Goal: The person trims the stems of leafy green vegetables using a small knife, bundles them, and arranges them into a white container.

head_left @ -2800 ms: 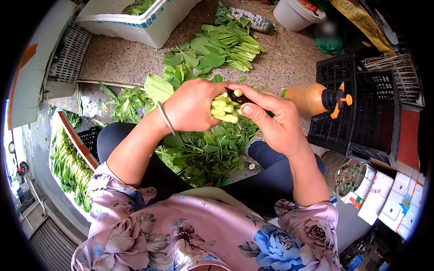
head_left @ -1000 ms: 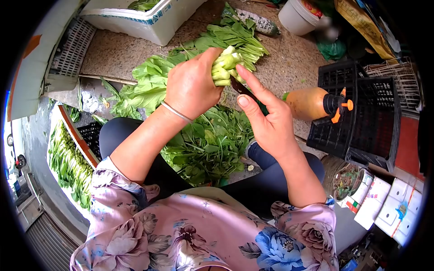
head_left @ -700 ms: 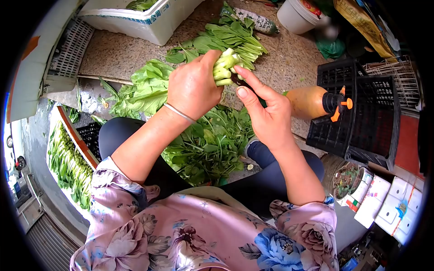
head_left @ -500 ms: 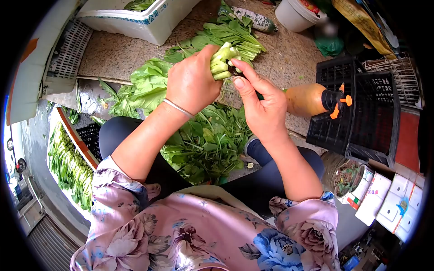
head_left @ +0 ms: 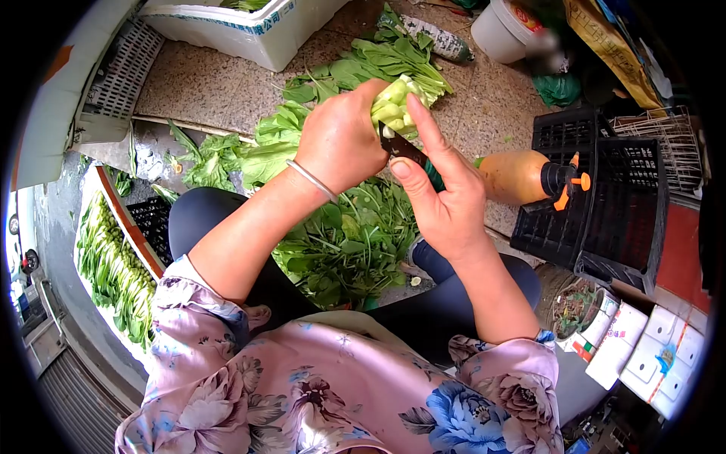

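Note:
My left hand, with a bangle on its wrist, is closed around a bunch of leafy greens. The pale cut stem ends stick out past its fingers, and large leaves show on the other side of the wrist. In my right hand is a small knife with a dark blade and a green handle, partly hidden by the fingers. The blade lies close against the stem ends; whether it touches them I cannot tell. The right thumb and index finger are apart.
Loose leaves are heaped between my legs. More greens lie on the stone slab near a white foam box. At right are an orange spray bottle and black crates. A box of bunched greens stands at left.
Both hands and the bunch have shifted slightly right in view. My right thumb and index finger have spread apart, and more of the knife blade and handle now shows.

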`<state>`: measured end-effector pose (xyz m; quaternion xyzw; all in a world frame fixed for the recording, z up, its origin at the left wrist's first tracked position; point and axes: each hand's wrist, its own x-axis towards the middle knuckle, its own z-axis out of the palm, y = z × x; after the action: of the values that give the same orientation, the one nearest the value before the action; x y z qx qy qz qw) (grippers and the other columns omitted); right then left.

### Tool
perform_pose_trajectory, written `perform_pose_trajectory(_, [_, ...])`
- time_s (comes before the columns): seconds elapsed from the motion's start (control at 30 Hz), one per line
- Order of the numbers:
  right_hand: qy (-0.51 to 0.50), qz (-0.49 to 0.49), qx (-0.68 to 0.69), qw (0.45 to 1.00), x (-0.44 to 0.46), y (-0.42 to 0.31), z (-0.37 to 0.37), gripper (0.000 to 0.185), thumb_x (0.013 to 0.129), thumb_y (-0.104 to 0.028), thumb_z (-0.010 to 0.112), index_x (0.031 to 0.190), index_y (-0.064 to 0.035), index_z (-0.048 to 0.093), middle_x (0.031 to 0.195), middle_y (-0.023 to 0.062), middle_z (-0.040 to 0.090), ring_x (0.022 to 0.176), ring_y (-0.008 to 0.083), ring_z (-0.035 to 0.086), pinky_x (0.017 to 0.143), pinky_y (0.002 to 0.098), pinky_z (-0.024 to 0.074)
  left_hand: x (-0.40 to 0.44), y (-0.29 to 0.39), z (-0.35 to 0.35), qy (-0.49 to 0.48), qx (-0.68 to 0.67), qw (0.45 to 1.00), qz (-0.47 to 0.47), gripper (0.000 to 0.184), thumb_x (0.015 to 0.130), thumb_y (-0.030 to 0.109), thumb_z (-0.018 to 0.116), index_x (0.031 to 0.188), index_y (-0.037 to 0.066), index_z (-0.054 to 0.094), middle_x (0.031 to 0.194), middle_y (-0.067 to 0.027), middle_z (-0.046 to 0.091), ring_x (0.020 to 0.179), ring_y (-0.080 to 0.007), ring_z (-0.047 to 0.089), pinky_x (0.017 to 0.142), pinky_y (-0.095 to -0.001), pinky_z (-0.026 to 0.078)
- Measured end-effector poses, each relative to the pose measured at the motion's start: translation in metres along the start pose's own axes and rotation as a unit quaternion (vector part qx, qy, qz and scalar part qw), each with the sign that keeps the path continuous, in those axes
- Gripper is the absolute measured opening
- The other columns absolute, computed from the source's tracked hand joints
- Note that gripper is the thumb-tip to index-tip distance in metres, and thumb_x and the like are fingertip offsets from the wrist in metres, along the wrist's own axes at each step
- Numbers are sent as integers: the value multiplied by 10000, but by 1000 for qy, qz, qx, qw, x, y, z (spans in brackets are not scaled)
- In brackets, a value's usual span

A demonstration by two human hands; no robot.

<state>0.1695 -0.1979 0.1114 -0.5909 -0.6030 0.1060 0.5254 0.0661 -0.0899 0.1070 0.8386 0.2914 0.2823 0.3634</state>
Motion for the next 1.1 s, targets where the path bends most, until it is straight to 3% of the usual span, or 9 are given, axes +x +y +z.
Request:
perform_pose_trajectory(0.6, [25, 74, 5, 997, 3, 6, 7, 362, 789, -182, 624, 1144, -160, 555, 882, 106, 637, 748, 216, 635, 619, 275, 478, 1, 2, 8, -3, 57, 998, -42, 331, 657, 179, 613, 956, 60, 536, 749, -188, 605, 725, -363, 590, 647, -440, 466])
perform_pose_trajectory(0.87, [103, 92, -82, 987, 7, 1, 11, 283, 769, -141, 640, 1051, -160, 625, 662, 33, 574, 504, 152, 521, 466, 258, 407, 8, 7, 16, 1, 61, 996, -65, 321, 664, 169, 600, 954, 49, 530, 738, -185, 604, 720, -363, 591, 642, -441, 467])
perform_pose_trajectory(1.0, [102, 48, -164, 980, 13, -5, -9, 287, 795, -134, 619, 1081, -114, 608, 750, 37, 618, 588, 111, 553, 529, 222, 430, 10, 9, 15, 35, 66, 997, -37, 318, 659, 155, 605, 958, 70, 535, 738, -169, 606, 725, -351, 590, 640, -430, 468])
perform_pose_trajectory(1.1, [196, 128, -22, 972, 23, -8, -36, 308, 860, -114, 544, 1164, -59, 543, 738, -33, 532, 628, 12, 429, 532, 178, 351, 10, 5, 11, 44, 49, 998, -18, 324, 654, 145, 613, 964, 86, 539, 753, -154, 607, 730, -346, 586, 638, -421, 467])
